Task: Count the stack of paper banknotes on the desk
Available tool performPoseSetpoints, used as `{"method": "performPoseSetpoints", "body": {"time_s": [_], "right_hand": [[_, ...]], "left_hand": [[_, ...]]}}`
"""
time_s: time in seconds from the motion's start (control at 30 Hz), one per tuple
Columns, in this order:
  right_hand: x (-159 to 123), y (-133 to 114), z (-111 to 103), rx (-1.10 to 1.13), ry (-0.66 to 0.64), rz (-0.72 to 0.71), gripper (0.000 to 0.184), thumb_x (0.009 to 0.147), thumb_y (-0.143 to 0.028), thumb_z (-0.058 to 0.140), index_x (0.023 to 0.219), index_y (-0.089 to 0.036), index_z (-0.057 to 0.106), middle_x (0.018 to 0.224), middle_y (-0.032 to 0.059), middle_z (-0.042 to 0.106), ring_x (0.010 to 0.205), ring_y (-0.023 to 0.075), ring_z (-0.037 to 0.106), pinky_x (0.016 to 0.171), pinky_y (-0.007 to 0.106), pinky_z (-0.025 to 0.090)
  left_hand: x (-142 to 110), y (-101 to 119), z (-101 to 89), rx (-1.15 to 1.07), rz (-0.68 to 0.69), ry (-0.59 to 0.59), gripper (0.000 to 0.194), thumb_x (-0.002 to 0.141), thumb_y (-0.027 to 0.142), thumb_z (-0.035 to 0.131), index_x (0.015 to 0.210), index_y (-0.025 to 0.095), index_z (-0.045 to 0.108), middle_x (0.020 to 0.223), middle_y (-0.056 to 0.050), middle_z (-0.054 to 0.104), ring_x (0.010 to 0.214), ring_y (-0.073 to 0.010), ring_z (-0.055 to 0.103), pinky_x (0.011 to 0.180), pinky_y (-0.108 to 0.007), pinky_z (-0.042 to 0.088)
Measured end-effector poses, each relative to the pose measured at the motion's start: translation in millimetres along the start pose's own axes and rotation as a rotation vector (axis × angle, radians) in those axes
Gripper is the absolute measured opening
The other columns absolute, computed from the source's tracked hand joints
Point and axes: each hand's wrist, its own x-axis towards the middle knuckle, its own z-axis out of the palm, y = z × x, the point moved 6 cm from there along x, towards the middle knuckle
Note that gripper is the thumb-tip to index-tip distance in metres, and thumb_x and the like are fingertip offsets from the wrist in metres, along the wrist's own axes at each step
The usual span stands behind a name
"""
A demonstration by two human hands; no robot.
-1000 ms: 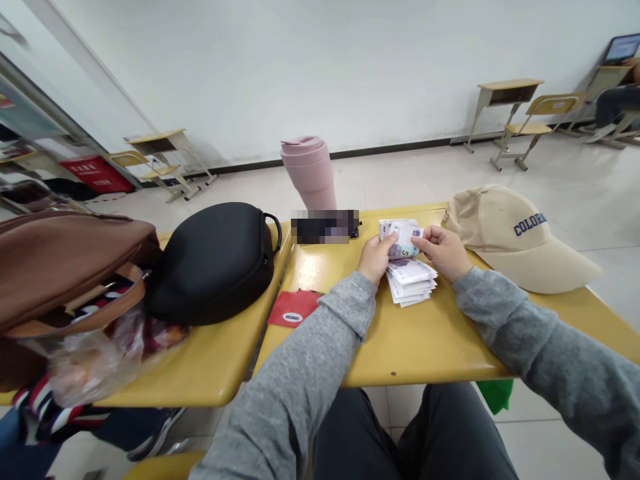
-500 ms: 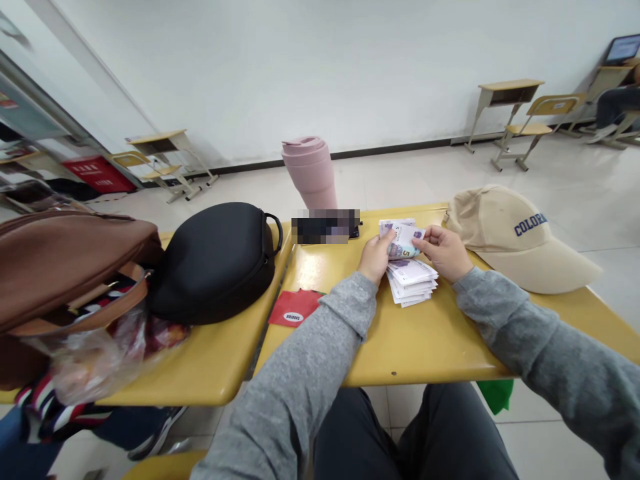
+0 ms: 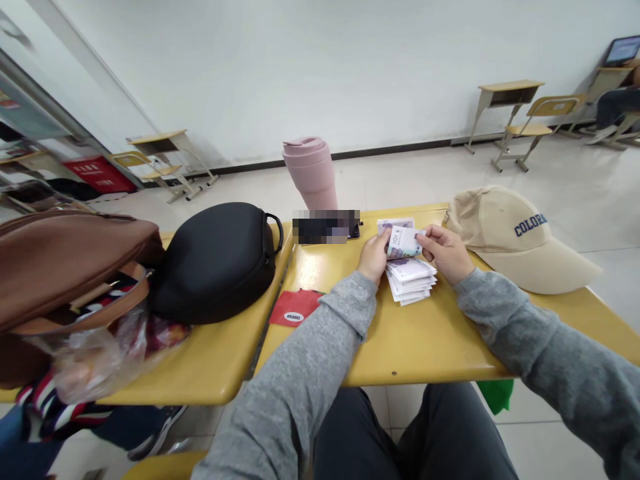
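Note:
Purple-and-white banknotes [image 3: 404, 243] are held between my two hands over the yellow desk [image 3: 360, 363]. My left hand [image 3: 374, 255] is closed on their left side, its thumb on top. With thumb and fingers, my right hand [image 3: 447, 253] pinches the right edge of the upper note. Directly below, a loosely fanned stack of similar notes [image 3: 410, 283] lies on the desk. Another note or small pile [image 3: 395, 223] shows just behind my left fingers, partly hidden. How many notes are in my hands I cannot tell.
A beige cap [image 3: 520, 247] lies to the right. Behind are a pink tumbler [image 3: 313, 173] and a dark, pixelated object [image 3: 325, 227]. A red packet [image 3: 295, 308] lies left of my forearm. On the adjoining desk are a black case [image 3: 215, 263] and a brown bag [image 3: 75, 260].
The upper banknote between my hands has shifted and now shows a different part of its printed face. Both hands stay in nearly the same place.

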Motion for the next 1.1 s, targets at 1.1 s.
{"method": "performPoseSetpoints", "body": {"time_s": [1.1], "right_hand": [[-4.7, -6.0, 4.0, -0.129, 0.0, 0.047, 0.041, 0.067, -0.056, 0.066, 0.06, -0.019, 0.049, 0.042, -0.0067, 0.039, 0.039, 0.0066, 0.03, 0.039, 0.023, 0.021]], "left_hand": [[-0.1, 0.0, 1.3, 0.012, -0.005, -0.036, 0.033, 0.067, 0.042, 0.068, 0.084, 0.013, 0.068, 0.078, -0.007, 0.071, 0.082, -0.0213, 0.066, 0.084, -0.036, 0.047]]}}
